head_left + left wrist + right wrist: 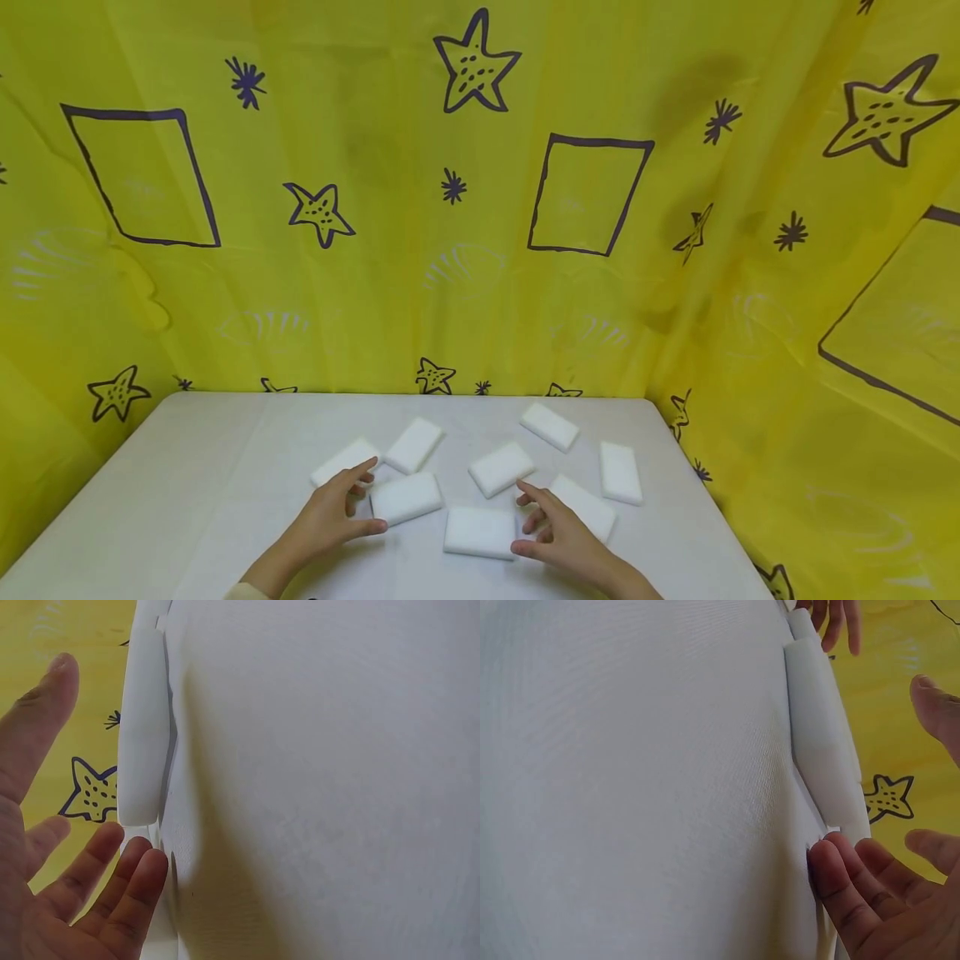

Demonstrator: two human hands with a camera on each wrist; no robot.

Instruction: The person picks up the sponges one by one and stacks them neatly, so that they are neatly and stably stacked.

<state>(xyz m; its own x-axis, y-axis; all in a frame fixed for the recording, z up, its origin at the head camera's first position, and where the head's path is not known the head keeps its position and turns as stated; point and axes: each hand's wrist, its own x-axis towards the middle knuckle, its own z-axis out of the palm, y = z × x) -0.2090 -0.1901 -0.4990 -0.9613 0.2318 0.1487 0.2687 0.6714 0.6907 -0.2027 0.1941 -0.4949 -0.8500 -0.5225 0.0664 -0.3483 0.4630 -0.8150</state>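
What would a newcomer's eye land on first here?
Probably the bright yellow cloth with dark-outlined starfish prints, hanging behind and beside the white table. Next, eight white rectangular blocks scattered on it, the bare left hand and bare right hand beside the nearer ones.

Left hand (328, 512), right hand (564, 533) — both bare, relaxed, loosely curved

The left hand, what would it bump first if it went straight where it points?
The left hand would probably bump the nearest white block, just to its right, though depth is unclear.
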